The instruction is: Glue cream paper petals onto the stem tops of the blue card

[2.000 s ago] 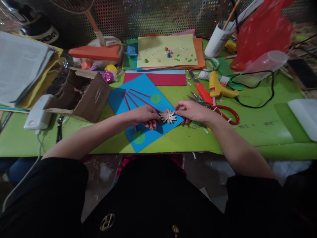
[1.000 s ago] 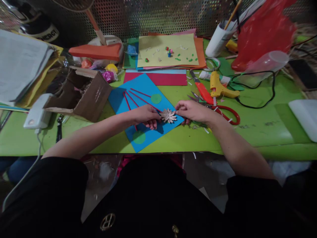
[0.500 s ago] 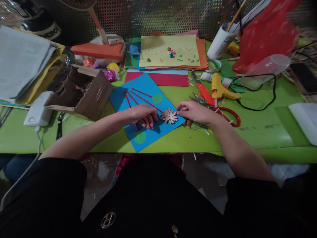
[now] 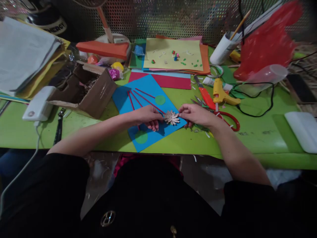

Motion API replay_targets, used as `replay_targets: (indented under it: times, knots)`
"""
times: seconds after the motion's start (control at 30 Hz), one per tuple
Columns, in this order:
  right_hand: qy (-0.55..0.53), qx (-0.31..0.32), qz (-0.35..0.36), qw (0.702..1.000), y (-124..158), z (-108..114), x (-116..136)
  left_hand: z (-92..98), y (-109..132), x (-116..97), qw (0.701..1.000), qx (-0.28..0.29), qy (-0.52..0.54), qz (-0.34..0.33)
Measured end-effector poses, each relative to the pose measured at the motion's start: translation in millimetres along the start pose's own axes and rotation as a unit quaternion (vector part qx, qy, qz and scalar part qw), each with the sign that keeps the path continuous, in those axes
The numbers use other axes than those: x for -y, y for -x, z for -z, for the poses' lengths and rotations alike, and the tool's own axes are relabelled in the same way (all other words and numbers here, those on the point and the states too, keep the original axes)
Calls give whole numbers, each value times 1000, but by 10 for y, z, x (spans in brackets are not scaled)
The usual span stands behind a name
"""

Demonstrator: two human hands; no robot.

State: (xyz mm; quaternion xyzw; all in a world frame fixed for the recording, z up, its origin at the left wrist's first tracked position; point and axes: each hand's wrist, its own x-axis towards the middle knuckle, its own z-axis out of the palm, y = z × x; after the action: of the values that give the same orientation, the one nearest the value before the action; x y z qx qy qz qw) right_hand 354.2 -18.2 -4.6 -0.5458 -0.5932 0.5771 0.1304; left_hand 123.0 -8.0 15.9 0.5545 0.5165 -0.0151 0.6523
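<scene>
A pale flower [image 4: 171, 117] of pointed petals lies near the right corner of a blue sheet [image 4: 153, 84]. My left hand [image 4: 149, 118] is over the sheet, its thumb and forefinger closed at the flower's left petals. At the flower's other side, the fingertips of my right hand [image 4: 194, 114] pinch the right petals. Several thin red sticks [image 4: 145, 93] fan out across the sheet, one reaching the flower. Green circles [image 4: 160, 99] are on the sheet too, one at the upper right and one near the bottom.
To the right lie red-handled scissors [image 4: 232, 119], a yellow glue gun [image 4: 220, 92] with a black cord and a red-handled cutter [image 4: 206, 96]. A cardboard box [image 4: 96, 96] stands left. Behind is yellow paper [image 4: 156, 49] with small coloured bits.
The view has shifted slightly. My left hand has moved closer to the flower, its thumb and forefinger now at the petals. My right hand stays at the flower's right edge.
</scene>
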Motion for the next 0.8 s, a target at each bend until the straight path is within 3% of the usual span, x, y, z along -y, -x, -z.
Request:
replay_targets:
  times: [0.8]
  knots:
    - [-6,10,2,1000,-5,19,-18,17,-32,17,1000,7,10,-5]
